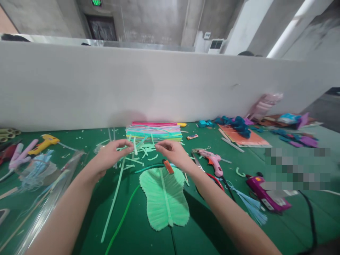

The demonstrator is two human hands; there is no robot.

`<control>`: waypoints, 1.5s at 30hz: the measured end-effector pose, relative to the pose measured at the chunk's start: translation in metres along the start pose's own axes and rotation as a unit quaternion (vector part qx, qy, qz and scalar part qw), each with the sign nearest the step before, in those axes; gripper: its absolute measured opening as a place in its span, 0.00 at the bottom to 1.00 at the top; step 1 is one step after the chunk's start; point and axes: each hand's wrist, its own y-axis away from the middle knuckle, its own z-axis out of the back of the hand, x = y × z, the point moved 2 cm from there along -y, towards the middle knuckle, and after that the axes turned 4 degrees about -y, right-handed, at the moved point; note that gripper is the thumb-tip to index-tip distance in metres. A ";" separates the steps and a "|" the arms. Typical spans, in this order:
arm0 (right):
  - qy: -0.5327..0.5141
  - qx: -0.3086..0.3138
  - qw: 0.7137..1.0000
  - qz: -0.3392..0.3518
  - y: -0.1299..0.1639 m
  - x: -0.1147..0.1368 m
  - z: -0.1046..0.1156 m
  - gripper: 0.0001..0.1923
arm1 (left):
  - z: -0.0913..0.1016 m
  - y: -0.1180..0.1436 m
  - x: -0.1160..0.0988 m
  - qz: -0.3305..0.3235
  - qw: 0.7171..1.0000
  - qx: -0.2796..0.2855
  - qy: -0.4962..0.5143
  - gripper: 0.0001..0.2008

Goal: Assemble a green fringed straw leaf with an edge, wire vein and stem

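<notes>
A green table (pixel 212 230) carries a flat stack of coloured sheets (pixel 154 131) by the white wall (pixel 159 85). A pale green paper leaf (pixel 164 198) lies just below the hands. The left hand (pixel 111 156) and right hand (pixel 172 152) hover above the scraps, fingertips pinched narrow; whether a thin strip runs between them I cannot tell. A pink glue gun (pixel 212 161) lies near the right hand.
</notes>
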 end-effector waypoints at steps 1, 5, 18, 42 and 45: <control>-0.021 0.009 1.000 0.005 0.001 0.003 -0.001 0.13 | -0.002 0.001 -0.003 -0.007 1.000 0.012 0.002 0.15; -0.090 0.010 0.996 0.006 -0.002 0.010 -0.009 0.15 | -0.010 -0.002 -0.009 -0.035 0.998 0.008 -0.055 0.14; -0.082 -0.050 0.990 0.108 -0.035 0.033 0.001 0.09 | -0.025 -0.007 0.042 -0.062 0.979 0.061 -0.186 0.14; -0.244 0.072 0.965 0.060 -0.067 0.064 -0.037 0.07 | -0.015 0.033 -0.002 -0.012 0.987 -0.121 0.102 0.36; -0.244 0.109 0.963 0.044 -0.061 0.055 -0.042 0.06 | -0.013 0.035 -0.004 -0.034 0.984 -0.082 0.154 0.31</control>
